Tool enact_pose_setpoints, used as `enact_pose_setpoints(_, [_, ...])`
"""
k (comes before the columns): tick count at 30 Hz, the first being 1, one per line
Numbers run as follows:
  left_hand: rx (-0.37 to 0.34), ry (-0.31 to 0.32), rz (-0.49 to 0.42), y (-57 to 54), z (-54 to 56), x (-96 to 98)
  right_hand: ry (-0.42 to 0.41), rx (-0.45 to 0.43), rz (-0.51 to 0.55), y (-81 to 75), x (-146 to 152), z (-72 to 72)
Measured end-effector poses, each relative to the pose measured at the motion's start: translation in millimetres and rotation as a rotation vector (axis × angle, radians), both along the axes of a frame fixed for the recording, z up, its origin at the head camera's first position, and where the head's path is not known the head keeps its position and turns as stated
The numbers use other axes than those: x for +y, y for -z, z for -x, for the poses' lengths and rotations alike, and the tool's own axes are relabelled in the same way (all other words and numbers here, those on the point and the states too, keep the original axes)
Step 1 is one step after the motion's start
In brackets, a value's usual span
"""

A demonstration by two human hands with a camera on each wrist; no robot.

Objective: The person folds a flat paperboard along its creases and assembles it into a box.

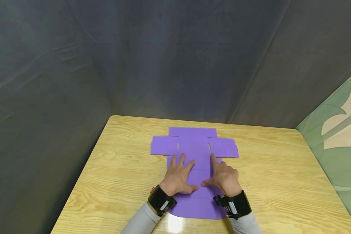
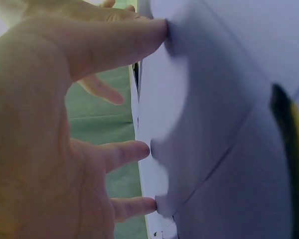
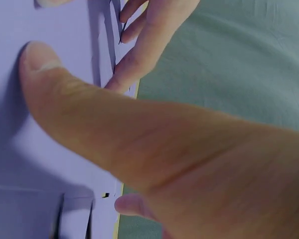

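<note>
A flat purple cardboard box blank (image 1: 190,146) lies unfolded on the wooden table, with side flaps spread left and right and two small slots in its upper part. My left hand (image 1: 175,178) rests on the blank's left half, fingers spread and fingertips on the card. On the right half, my right hand (image 1: 226,177) touches the blank with index finger and thumb stretched out, its other fingers curled in. Up close in the right wrist view, the right thumb (image 3: 55,84) lies on the card. The left thumb (image 2: 109,45) meets the card in the left wrist view.
The light wooden table (image 1: 120,162) extends to both sides of the blank. A dark grey curtain (image 1: 178,65) hangs behind the table and along its left. At the right edge is a green and beige leaf-patterned surface (image 1: 343,165).
</note>
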State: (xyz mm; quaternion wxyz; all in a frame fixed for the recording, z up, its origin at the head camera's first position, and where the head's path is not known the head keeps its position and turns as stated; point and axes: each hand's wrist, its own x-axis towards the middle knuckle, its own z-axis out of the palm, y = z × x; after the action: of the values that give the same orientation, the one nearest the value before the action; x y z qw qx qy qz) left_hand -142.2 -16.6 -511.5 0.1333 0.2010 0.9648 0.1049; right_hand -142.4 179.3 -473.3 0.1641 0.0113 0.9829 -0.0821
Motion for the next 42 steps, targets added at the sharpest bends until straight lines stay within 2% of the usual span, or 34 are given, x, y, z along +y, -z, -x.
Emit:
enact_pose_setpoints(4, [0.023, 0.021, 0.019, 0.5, 0.9, 0.2, -0.006, 0.016, 0.005, -2.2, 0.8, 1.9])
enact_pose_setpoints(8, [0.026, 0.018, 0.015, 0.4, 1.5, -1.0, -0.025, 0.043, 0.020, -4.8, 2.3, 5.2])
enact_pose_setpoints(13, [0.052, 0.030, 0.005, 0.6, 1.1, -1.2, -0.113, 0.146, 0.050, -5.8, 6.8, 17.1])
enact_pose_setpoints(16, [0.052, 0.036, 0.008, 2.4, -0.6, -1.4, -0.205, 0.235, 0.091, -3.9, 8.4, 33.4])
enact_pose_setpoints(19, [0.055, 0.038, 0.019, 3.9, -1.4, -1.7, -0.299, 0.333, 0.136, -1.7, 8.6, 58.1])
enact_pose_setpoints(22, [0.060, 0.040, 0.020, 4.2, -1.3, -0.6, -0.359, 0.382, 0.175, -0.4, 8.9, 83.7])
enact_pose_setpoints(26, [0.035, 0.042, 0.011, 3.3, -3.8, 2.5, -0.368, 0.332, 0.212, 5.1, 9.9, 110.0])
enact_pose_setpoints(31, [0.007, 0.054, -0.014, 0.5, -11.1, 5.9, -0.319, 0.239, 0.251, 18.5, 11.0, 129.7])
enact_pose_setpoints(35, [0.023, 0.084, -0.023, -1.8, -16.3, 8.1, -0.294, 0.216, 0.256, 29.3, 12.9, 136.5])
enact_pose_setpoints(42, [0.032, 0.102, 0.009, -4.4, -19.9, 10.6, -0.293, 0.248, 0.244, 38.9, 14.2, 138.9])
